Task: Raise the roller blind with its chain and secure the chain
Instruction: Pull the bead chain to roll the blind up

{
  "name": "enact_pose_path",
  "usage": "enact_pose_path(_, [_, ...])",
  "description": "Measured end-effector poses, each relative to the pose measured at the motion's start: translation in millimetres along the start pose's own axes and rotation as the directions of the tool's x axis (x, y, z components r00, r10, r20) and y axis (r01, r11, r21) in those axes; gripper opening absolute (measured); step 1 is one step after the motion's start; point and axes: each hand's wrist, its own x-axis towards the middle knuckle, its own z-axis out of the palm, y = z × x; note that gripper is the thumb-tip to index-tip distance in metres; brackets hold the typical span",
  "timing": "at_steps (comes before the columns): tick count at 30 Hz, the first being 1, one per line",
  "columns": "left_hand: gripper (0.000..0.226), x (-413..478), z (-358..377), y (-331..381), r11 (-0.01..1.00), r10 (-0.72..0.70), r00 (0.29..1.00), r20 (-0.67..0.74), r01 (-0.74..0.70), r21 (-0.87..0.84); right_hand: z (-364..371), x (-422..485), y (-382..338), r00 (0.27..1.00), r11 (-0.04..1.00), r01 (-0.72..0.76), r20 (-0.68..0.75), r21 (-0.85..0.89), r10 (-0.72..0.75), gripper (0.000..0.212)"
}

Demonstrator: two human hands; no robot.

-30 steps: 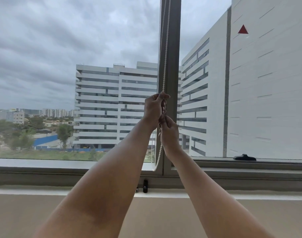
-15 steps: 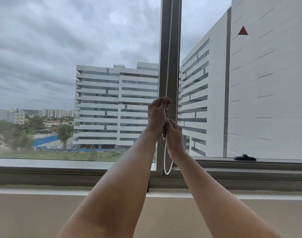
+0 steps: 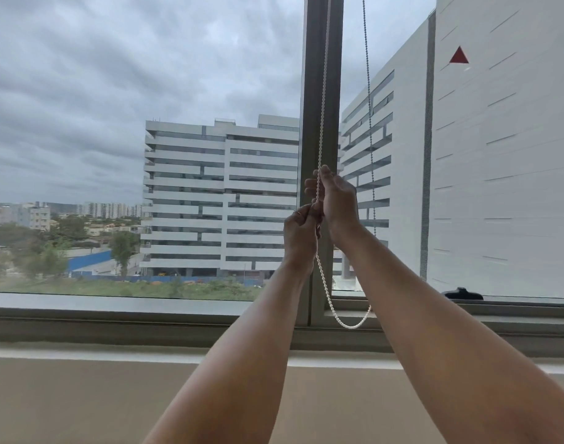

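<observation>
Fingers point(image 3: 310, 186) of the right hand point(image 3: 338, 203) curl round the white bead chain point(image 3: 321, 123), and just below them the left hand point(image 3: 300, 235) grips the same strand. Beneath both hands the chain hangs in a loop, low before the window frame point(image 3: 146, 318). Its other strand rises just right of the fingers. Behind them stands the window's upright post point(image 3: 312, 75); beyond the glass, pale buildings point(image 3: 220, 193).

Black latch point(image 3: 462, 293) on window rail point(image 3: 514, 310)

Two bare forearms point(image 3: 242, 363), uncovered down to the lower edge of the view, left hand point(image 3: 301, 233) with a thin ring point(image 3: 296, 212) on one finger, right hand point(image 3: 340, 200) bare.
</observation>
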Motion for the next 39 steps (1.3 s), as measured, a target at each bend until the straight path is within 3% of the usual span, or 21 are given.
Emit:
enact_pose_path(5, [0.036,-9,-1,-12,0.999,-0.009,1.0,-0.003,0.009,-0.038,-1,-1,1,0.999,0.999,-0.036,-0.008,-0.001,0.036,0.027])
enact_pose_path(10, [0.032,-15,-1,-20,0.999,0.004,0.999,0.033,-0.003,-0.037,-5,-6,8,0.999,0.998,0.028,-0.026,-0.055,-0.03,0.032])
enact_pose_path(23, [0.026,-9,-18,-11,0.995,-0.093,0.919,0.382,0.074,0.064,-15,-8,15,0.994,0.992,0.107,-0.031,-0.073,-0.11,0.033])
enact_pose_path(33, [0.026,-13,-16,-16,0.996,-0.091,0.929,0.359,0.081,0.041,-20,-8,20,0.997,0.997,0.076,-0.015,-0.024,-0.077,0.033])
enact_pose_path(39, [0.026,-12,-17,-23,0.997,-0.083,0.938,0.336,0.078,0.031,-18,0,17,0.998,0.99,0.06,-0.018,-0.127,-0.063,0.032])
